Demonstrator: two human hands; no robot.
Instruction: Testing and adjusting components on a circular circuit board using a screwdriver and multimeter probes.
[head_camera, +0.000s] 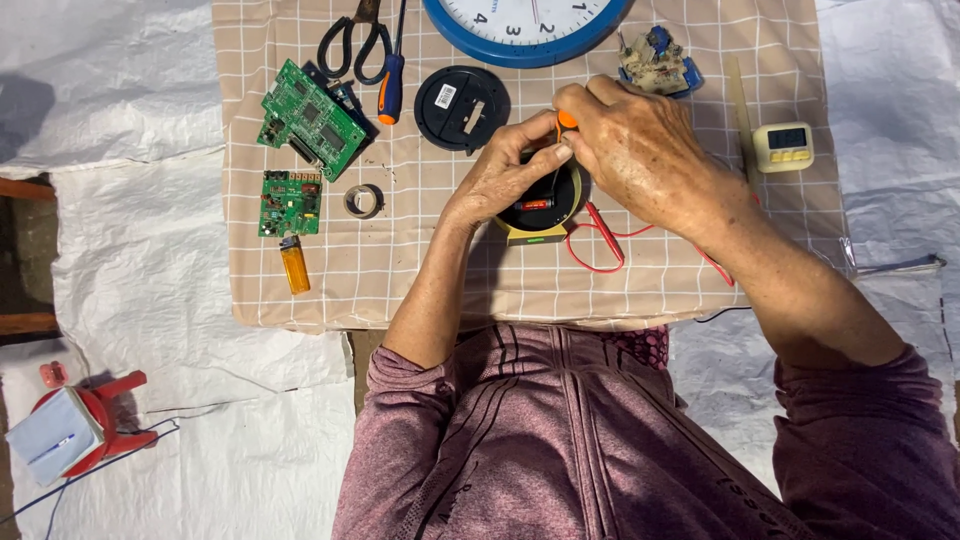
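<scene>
Near the checked cloth's (640, 280) middle, a round device (540, 205) is steadied by the curled left hand (505, 175); an orange-handled screwdriver (563, 135) is pinched upright above it by the right hand (640, 150).

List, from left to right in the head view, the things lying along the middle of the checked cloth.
Small green circuit board → orange lighter → tape roll → left hand → right hand → white timer.

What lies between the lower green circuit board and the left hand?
In the head view, a small tape roll lies on the checked cloth between the lower green board and the left hand.
</scene>
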